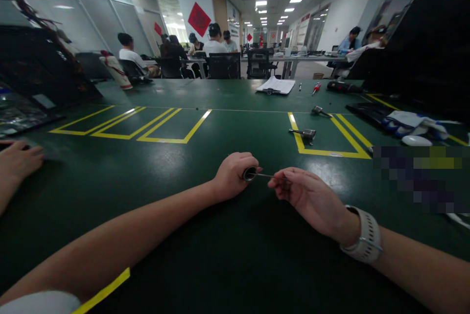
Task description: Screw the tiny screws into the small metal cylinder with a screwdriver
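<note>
My left hand [233, 174] is closed around a short round metal part, whose dark open end [249, 173] faces right. My right hand [310, 196], with a light watch on its wrist, pinches a thin metal rod [265, 175]. The rod's far tip reaches the mouth of the round part; how deep it goes I cannot tell. Beyond my right hand, a metal piece with a shaft and a wider head [307, 133] lies inside a yellow taped outline. A similar metal piece [320, 110] rests behind it, by the tape.
The green table [165, 172] carries several yellow tape outlines. A clipboard with papers [277, 85], a red screwdriver [316, 88] and white-blue gloves [414, 123] lie farther off. Another person's hand [20, 165] rests at the left edge. Several people sit in the background.
</note>
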Available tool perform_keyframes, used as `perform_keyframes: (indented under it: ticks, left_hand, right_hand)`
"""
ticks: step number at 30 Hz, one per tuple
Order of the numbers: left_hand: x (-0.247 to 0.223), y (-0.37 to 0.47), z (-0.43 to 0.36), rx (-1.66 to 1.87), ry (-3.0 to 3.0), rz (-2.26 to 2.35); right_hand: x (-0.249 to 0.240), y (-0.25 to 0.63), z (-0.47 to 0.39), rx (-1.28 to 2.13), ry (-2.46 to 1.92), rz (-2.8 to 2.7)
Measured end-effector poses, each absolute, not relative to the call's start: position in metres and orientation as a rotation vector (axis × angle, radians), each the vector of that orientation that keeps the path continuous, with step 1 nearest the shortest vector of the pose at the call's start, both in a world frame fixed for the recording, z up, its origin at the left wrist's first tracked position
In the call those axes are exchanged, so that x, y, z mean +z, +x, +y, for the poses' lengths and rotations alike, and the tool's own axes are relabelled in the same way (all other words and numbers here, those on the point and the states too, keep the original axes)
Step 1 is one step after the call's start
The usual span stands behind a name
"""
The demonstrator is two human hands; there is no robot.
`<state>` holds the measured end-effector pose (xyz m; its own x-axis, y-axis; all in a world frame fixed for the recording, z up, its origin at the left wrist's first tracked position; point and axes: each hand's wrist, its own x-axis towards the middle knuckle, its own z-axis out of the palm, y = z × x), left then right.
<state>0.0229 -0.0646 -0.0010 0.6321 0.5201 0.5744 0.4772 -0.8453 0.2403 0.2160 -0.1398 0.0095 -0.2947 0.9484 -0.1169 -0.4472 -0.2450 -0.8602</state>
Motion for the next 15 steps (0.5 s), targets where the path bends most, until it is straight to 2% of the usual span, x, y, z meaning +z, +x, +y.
perform_keyframes:
  ticks: [15]
  left_hand:
    - [-0.0011,0.0230,-0.0642,0.806,2.885,0.969]
  right_hand:
    - [0.0111,0.2168,-0.1407,1.555,-0.911,-0.930]
